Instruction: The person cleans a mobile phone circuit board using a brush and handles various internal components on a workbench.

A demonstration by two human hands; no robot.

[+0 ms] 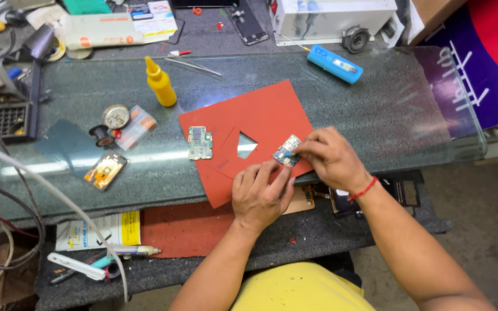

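Cluttered glass workbench (376,109); on the red mat (260,115), right hand (332,158) pinches a small circuit board (287,151) while left hand (259,196), fingers curled, steadies its edge.

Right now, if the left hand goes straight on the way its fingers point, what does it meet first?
The left hand points up and right at the small blue-green circuit board, which the right hand holds; its fingertips seem already to touch it.

Two circuit boards (200,143) on mat (260,112)
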